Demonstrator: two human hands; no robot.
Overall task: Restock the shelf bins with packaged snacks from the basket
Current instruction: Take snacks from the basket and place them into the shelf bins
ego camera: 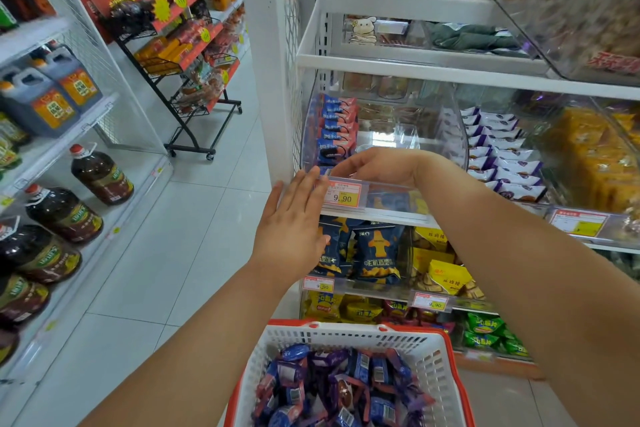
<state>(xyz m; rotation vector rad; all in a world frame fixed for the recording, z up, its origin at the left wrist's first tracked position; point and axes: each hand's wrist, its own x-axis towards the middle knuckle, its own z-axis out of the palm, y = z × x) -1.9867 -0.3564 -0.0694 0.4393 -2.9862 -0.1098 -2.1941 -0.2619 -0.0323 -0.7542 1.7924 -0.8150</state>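
Note:
A white basket with an orange rim (346, 336) stands low in front of me, filled with several blue and purple snack packets (332, 385). At chest height a clear shelf bin (408, 135) holds a row of blue-and-pink packets (337, 128) along its left side. My left hand (294, 229) is held flat with straight fingers at the bin's front left corner, by the price tag (343, 194). My right hand (377, 166) reaches over the bin's front edge, fingers curled at the front of the packet row; whether it pinches a packet I cannot tell.
The neighbouring bin holds purple-and-white packets (502, 152). Below are dark blue snack bags (375, 253) and yellow ones (446, 274). A wheeled black rack (194, 87) stands in the aisle. Oil bottles (100, 173) line the left shelves.

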